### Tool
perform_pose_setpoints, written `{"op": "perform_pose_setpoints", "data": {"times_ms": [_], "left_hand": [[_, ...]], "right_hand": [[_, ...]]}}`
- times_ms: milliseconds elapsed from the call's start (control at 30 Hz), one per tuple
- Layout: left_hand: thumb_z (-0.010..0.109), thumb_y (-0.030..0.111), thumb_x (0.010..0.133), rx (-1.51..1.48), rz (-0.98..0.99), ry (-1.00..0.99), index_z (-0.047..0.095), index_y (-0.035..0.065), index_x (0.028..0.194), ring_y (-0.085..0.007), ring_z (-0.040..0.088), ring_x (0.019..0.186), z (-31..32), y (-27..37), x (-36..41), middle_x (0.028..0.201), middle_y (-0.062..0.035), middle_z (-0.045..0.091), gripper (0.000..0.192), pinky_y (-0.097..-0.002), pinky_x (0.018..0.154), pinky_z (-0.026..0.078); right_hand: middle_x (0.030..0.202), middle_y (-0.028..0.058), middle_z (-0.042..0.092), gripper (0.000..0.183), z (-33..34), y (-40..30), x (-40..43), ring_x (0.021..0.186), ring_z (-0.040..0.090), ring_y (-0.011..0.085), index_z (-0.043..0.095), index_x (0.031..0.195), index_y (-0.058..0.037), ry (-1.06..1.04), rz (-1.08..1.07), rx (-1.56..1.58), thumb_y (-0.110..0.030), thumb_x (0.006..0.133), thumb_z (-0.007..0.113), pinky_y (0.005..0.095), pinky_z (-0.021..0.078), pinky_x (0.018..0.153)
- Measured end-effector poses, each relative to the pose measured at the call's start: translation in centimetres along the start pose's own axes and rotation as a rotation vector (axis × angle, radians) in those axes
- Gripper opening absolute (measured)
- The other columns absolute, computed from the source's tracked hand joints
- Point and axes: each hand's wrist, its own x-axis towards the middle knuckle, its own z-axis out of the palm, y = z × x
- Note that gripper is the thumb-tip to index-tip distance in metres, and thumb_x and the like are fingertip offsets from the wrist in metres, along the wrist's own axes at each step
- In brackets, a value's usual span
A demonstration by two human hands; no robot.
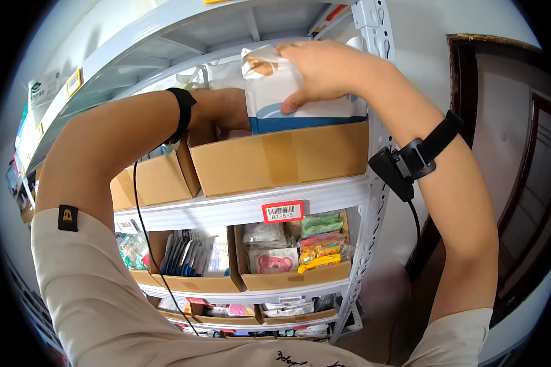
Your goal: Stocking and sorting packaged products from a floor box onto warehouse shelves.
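A white and blue plastic package (pixel 275 103) with an orange-brown print stands upright in a cardboard box (pixel 238 160) on the metal shelf. My right hand (pixel 316 69) rests over its top and front, thumb on the front face and fingers at the upper edge. My left hand (pixel 225 110) reaches into the same box at the package's left side; its fingers are hidden behind the package, so its hold cannot be told. More pale packages (pixel 225 75) show behind it.
Metal shelves carry cardboard boxes (pixel 298 280) of small packets below. A barcode label in a red frame (pixel 282 212) sits on the shelf edge. A perforated shelf post (pixel 381 91) stands right, a dark door frame (pixel 463 82) beyond. A black cable (pixel 142 220) hangs at the left arm.
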Motion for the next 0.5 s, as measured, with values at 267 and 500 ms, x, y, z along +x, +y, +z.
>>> {"op": "perform_pose_setpoints", "data": {"times_ms": [267, 500], "left_hand": [[0.064, 0.025, 0.090, -0.076, 0.224, 0.137, 0.057, 0.0106, 0.128, -0.0292, 0.053, 0.120, 4.7, -7.1, 1.6, 0.126, -0.0156, 0.058, 0.042, -0.0388, 0.102, 0.043], [0.081, 0.013, 0.071, 0.022, -0.145, -0.145, 0.061, 0.0079, 0.129, -0.0280, 0.059, 0.119, -2.9, 0.2, -2.5, 0.122, -0.0138, 0.066, 0.061, -0.0380, 0.100, 0.046]], "right_hand": [[0.138, 0.0219, 0.053, 0.101, -1.1, -1.3, 0.5, 0.124, 0.055, 0.0351, 0.042, 0.140, 0.0031, -0.070, 0.008, 0.023, -0.053, 0.067, 0.083, 0.0396, 0.0470, 0.101], [0.137, 0.0160, 0.052, 0.098, -0.1, -1.3, -0.7, 0.129, 0.049, 0.0340, 0.039, 0.143, -0.0059, 0.066, 0.064, -0.093, -0.047, 0.066, 0.084, 0.0423, 0.0425, 0.106]]}}
